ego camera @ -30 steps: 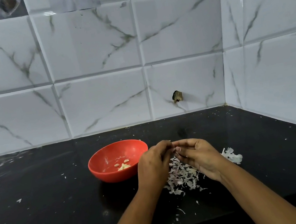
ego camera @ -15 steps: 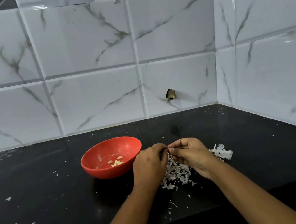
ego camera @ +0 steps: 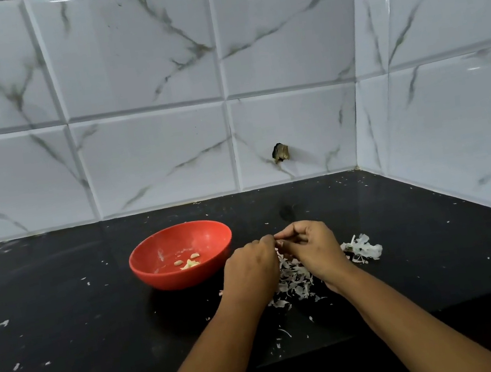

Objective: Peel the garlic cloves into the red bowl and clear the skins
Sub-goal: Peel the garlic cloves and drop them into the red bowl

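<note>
Head view, one red bowl [ego camera: 168, 278], two hands [ego camera: 250, 265] [ego camera: 315, 248]

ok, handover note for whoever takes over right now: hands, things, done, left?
Left hand and right hand: fingers curled, fingertips meeting above the skin pile, pinching something small and mostly hidden, probably a clove.
Red bowl sits on the black counter left of the hands, with a few peeled cloves inside.
Second skin clump lies right of the right hand; flecks are scattered over the counter.
Done: some cloves peeled into the bowl.
Left: finish this one, then clear all skins.
</note>
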Motion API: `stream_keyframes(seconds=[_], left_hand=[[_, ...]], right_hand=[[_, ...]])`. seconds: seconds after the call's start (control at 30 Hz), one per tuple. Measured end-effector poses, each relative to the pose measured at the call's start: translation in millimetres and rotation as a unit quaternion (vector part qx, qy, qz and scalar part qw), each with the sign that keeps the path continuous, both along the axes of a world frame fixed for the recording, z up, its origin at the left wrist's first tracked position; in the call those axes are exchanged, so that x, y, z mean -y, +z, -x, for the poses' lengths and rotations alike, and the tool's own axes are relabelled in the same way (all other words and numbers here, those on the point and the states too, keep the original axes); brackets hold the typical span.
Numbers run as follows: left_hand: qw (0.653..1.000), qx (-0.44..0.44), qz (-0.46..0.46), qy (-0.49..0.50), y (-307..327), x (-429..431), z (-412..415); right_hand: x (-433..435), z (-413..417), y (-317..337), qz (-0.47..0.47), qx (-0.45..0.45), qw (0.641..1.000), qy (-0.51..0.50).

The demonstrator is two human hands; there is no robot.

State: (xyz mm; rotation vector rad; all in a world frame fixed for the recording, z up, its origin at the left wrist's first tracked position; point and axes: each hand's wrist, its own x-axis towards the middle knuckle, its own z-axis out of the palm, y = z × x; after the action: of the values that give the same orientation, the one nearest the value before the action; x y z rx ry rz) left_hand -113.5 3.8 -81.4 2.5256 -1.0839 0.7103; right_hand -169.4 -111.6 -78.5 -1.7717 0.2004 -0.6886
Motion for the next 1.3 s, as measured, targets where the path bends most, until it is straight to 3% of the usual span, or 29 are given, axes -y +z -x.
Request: stream_keyframes(seconds=[0.1,0.33,0.63,0.83,1.3], left_hand=[[0.997,0.002,-0.070,0.020,7.4,1.1,7.9],[0.995,0.055,-0.085,-0.010,5.7,0.5,5.7],[0.997,0.033,0.056,-0.045,1.7,1.5,1.8],[0.978,-0.091,0.164,-0.085,-3.0,-6.7,-8.1],[0.969,-0.116,0.206,-0.076,-8.7,-6.4,-14.0]], right_hand=[[-1.4,-0.1,0.4,0.012,0.004,1.000,0.001],[-2.6,0.2,-0.6,0.029,0.008,0.999,0.012],[-1.1,-0.1,-0.7,0.032,0.007,0.999,0.032],[1.6,5.1,3.2,0.014,-0.005,0.997,0.079],[3.4,5.7,5.8,-0.037,0.032,0.997,0.052]])
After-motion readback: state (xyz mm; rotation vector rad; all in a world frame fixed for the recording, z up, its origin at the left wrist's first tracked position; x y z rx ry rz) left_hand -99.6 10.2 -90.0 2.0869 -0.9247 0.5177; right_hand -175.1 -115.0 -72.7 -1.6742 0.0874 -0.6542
